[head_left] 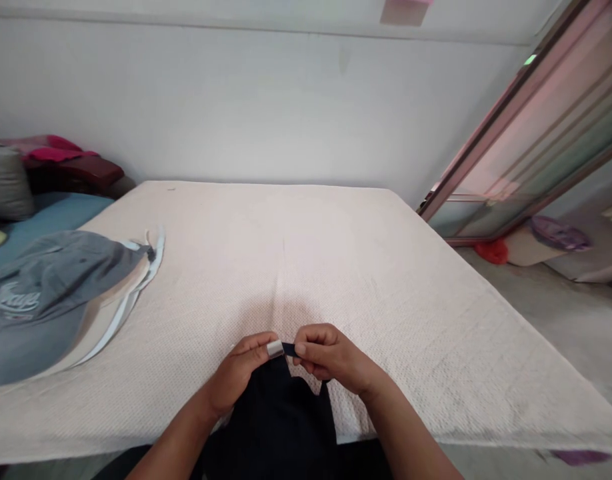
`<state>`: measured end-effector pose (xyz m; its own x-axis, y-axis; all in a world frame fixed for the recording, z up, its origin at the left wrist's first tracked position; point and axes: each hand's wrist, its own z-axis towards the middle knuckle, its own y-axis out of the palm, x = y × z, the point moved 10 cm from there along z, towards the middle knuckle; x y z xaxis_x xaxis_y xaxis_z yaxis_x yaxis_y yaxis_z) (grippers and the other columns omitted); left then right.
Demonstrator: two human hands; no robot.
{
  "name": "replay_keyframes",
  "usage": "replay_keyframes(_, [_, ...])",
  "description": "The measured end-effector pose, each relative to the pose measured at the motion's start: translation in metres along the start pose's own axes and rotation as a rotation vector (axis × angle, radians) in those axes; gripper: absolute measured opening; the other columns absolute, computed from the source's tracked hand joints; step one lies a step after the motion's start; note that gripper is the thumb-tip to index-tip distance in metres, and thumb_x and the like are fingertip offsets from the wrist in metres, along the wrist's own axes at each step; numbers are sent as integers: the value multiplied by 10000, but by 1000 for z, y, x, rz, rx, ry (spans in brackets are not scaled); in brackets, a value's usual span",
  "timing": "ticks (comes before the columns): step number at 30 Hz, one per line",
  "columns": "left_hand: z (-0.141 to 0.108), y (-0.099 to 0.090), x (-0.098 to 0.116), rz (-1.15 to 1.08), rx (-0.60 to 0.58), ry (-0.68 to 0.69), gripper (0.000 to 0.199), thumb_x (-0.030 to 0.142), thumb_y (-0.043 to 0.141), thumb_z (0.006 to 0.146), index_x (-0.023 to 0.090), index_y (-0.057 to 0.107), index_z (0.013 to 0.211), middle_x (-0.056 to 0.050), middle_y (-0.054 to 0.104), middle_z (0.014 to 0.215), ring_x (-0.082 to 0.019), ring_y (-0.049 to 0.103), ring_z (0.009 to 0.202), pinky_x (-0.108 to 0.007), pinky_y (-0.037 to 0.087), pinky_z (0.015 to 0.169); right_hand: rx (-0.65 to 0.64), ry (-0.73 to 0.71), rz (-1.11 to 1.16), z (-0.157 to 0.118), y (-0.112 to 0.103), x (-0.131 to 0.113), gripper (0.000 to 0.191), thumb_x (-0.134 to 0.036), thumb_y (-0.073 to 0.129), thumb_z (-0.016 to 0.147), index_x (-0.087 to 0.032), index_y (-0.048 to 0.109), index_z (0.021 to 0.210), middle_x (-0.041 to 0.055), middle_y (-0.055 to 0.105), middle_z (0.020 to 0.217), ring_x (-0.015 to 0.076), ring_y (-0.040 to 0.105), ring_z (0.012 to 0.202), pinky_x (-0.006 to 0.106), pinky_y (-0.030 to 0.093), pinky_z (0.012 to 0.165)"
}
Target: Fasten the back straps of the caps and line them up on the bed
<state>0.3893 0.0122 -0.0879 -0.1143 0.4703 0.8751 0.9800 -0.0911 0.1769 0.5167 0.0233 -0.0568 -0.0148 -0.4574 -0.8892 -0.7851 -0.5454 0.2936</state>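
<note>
Close to the table's near edge, a dark navy cloth piece, which looks like a cap with a cut-out at its back, lies between my forearms. My left hand is closed, thumb and fingers pinching a shiny silver buckle at the top of the cloth. From the buckle a short dark strap runs to the right. The fingers of my right hand pinch the strap's other end. The lower part of the cloth merges with dark clothing at the lap.
A grey cap with white lettering lies over paler caps on the left of the table, which has a cream textured cover. Beyond stands a white wall. Cushions are at far left, a sliding glass door at right.
</note>
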Motion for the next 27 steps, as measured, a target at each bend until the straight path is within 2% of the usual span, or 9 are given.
replay_keyframes(5, [1, 0, -4, 63, -26, -10, 303, 379, 734, 684, 194, 738, 924, -71, 723, 952, -227, 623, 900, -298, 437, 811, -56, 17, -23, -2, 2, 4, 204, -325, 646, 794, -140, 610, 714, -34, 491, 574, 39, 366, 463, 164, 219, 401])
replay_keyframes(8, [0, 6, -2, 24, -62, -24, 289, 362, 744, 674, 183, 736, 901, -65, 720, 895, -205, 622, 838, -282, 441, 768, -57, -17, -6, -3, 2, 1, 206, -319, 628, 815, -134, 619, 723, -48, 460, 535, 31, 316, 436, 171, 185, 394])
replay_keyframes(12, [-5, 33, 3, -115, -254, -65, 223, 342, 676, 753, 149, 713, 859, -40, 668, 729, -128, 568, 625, -225, 418, 602, -50, -76, 47, -5, 0, -6, 207, -323, 626, 825, -124, 629, 764, -62, 435, 507, 25, 270, 412, 186, 149, 390])
replay_keyframes(14, [-8, 42, 6, -150, -315, -68, 198, 326, 668, 765, 137, 701, 816, -33, 646, 700, -103, 540, 582, -202, 396, 562, -62, -83, 72, -6, 1, -7, 204, -320, 632, 820, -123, 629, 769, -66, 429, 499, 25, 261, 406, 190, 141, 389])
replay_keyframes(20, [-5, 34, 0, -173, -252, -66, 219, 353, 710, 730, 152, 696, 813, -21, 629, 673, -110, 539, 595, -201, 396, 561, -59, -28, 95, -3, 2, -1, 193, -311, 640, 803, -134, 607, 735, -56, 462, 514, 24, 284, 407, 186, 146, 386])
replay_keyframes(27, [-4, 39, 3, -155, -308, -38, 167, 310, 676, 766, 153, 698, 818, -22, 639, 719, -105, 544, 608, -208, 400, 586, -54, -16, 177, -5, 4, -4, 209, -319, 632, 805, -133, 587, 722, -52, 466, 522, 23, 285, 402, 191, 131, 379])
